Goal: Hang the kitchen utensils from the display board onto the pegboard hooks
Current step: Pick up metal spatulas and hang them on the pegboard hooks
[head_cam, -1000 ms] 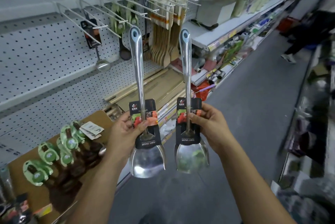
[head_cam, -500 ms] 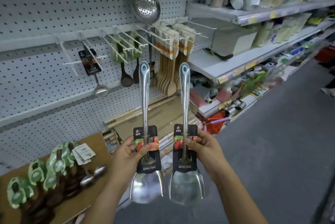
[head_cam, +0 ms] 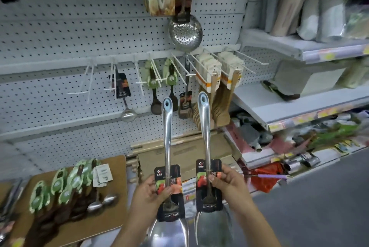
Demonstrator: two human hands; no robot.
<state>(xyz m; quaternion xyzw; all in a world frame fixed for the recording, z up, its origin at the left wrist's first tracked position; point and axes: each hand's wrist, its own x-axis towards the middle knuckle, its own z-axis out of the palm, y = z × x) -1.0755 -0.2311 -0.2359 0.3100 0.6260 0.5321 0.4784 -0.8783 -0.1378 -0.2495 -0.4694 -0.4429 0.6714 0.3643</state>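
Note:
I hold two steel spatulas upright, handles up, each with a black label card near the blade. My left hand [head_cam: 148, 192] grips the left spatula [head_cam: 167, 126] at its card. My right hand [head_cam: 229, 184] pinches the right spatula [head_cam: 205, 124] at its card. Both handle tips, each with a hanging hole, reach up in front of the white pegboard [head_cam: 60, 32], just below its row of white wire hooks [head_cam: 87, 84]. The brown display board [head_cam: 111, 218] lies at lower left with several green-carded dark utensils [head_cam: 60, 192] and steel spoons [head_cam: 101, 202] on it.
A steel ladle [head_cam: 127, 113], dark spoons [head_cam: 155, 104], wooden spatulas [head_cam: 219, 106] and a perforated skimmer [head_cam: 185, 32] hang on hooks. The leftmost hooks are bare. Stocked shelves [head_cam: 299, 106] run along the right, cardboard boxes [head_cam: 179, 152] sit below the pegboard, grey aisle floor at lower right.
The view has swung up and left toward the pegboard. Both spatulas sit lower in frame and closer together, still held in the same grips.

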